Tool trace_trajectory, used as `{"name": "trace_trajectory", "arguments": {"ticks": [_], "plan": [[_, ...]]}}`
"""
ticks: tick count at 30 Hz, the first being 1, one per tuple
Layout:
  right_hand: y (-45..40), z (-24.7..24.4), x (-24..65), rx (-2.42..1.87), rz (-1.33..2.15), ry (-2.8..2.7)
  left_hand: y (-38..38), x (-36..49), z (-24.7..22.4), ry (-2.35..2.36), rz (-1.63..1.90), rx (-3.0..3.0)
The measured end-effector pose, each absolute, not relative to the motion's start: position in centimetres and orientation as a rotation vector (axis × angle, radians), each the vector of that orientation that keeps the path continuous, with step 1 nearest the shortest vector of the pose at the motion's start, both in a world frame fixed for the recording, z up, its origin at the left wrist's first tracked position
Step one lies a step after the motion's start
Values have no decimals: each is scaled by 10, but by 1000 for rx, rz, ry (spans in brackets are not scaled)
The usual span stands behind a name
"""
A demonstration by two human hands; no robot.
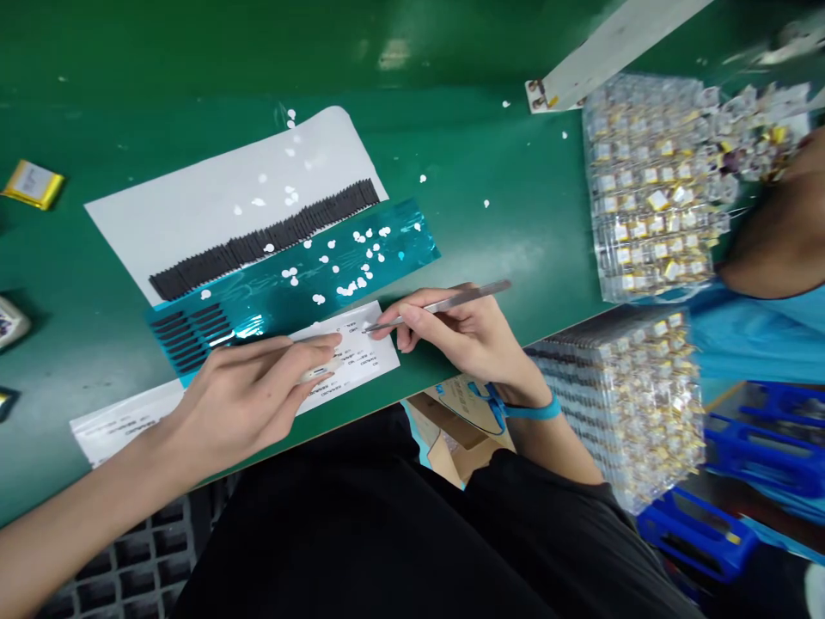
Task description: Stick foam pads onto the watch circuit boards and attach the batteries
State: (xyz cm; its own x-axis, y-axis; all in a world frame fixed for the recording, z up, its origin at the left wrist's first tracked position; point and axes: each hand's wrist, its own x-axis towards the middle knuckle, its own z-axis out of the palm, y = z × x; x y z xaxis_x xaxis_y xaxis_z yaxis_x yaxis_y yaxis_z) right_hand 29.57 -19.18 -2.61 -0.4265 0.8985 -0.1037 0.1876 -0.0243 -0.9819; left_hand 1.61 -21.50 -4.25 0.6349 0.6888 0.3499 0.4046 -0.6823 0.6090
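My right hand pinches a pair of metal tweezers, their tips down at a white printed sheet. My left hand lies over the same sheet, its fingers closed about a small pale piece with a dark slot; its kind is unclear. Just beyond the hands is a shiny blue film with black strips at its left end and scattered white round bits on it. A row of black strips lines the edge of a white backing sheet behind the film.
Clear plastic trays of small yellow-and-white parts stand at the right, with another stack lower down. A person's arm is beside them. A yellow battery-like pack lies far left. A white metal bar rises at the back right.
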Motion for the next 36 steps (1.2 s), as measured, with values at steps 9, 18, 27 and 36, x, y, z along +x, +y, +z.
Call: {"name": "trace_trajectory", "arguments": {"ticks": [9,18,27,36], "plan": [[-183,-25,285,-913,1534,-1347,-217,18,-28,1085,864,2227],[-188,-15,230,-857,1531,-1402,-212,15,-5,977,955,1360],[-190,-18,224,-893,1434,-1382,-217,22,-9,974,1075,1167],[-190,-22,219,-850,1345,-1395,-215,22,-3,997,1071,1208]]}}
